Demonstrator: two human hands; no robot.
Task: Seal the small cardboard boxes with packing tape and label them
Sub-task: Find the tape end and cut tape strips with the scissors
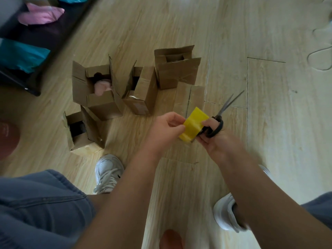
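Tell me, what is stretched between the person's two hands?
A yellow tape strip, pinched by the left hand and the right hand, as the head view shows.

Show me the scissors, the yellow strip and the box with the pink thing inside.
scissors (226,105), head view, on the blades.
yellow strip (193,124), head view, middle of the strip.
box with the pink thing (106,107), head view, on its front wall.
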